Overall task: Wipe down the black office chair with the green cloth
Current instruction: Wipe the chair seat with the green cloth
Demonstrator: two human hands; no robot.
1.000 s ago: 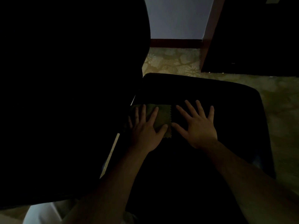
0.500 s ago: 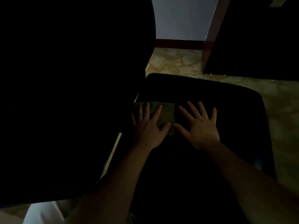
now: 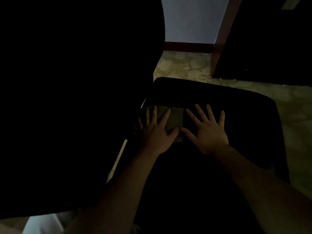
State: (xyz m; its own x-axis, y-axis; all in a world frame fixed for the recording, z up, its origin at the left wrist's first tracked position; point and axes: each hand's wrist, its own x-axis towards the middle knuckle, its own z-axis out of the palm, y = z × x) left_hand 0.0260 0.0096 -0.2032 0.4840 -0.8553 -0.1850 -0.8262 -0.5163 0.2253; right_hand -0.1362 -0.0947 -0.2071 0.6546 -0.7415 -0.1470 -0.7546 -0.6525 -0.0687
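- The left hand (image 3: pixel 154 132) lies flat and released, palm down, with its fingers straight and spread. It presses on a small olive-green cloth (image 3: pixel 173 121) with a zigzag-cut edge and grasps nothing.
- The olive-green cloth lies spread on the padded seat (image 3: pixel 236 119) of the black office chair, under the left hand's fingers and palm. Its surface shows between that hand's index finger and thumb, and one corner pokes out below the thumb.
- The right hand (image 3: pixel 208 130) lies just to the right of the left hand. It is also flat and released, palm down on the bare black seat, with its fingers fanned.
- The right thumb's tip reaches the cloth's zigzag edge, close to the left thumb. In the dim light it cannot be told whether the two thumbs touch.
- Both bare forearms run from the bottom of the view up to the hands.
- To the left of the left hand, the chair's tall black backrest (image 3: pixel 76 98) fills that side. The little finger lies close to where seat and backrest meet.
- Beyond the fingertips of both hands lies the seat's far edge, then a yellowish patterned floor (image 3: pixel 185 65).
- Further beyond stands a pale bluish wall (image 3: pixel 190 19) with a dark reddish-brown skirting board (image 3: pixel 187 47).
- Beyond and to the right of the right hand stands a dark piece of furniture (image 3: pixel 270 39) with a reddish-brown wooden edge (image 3: pixel 219 39).
- Near the left elbow sits a pale whitish patch (image 3: pixel 42 222); what it is cannot be told.
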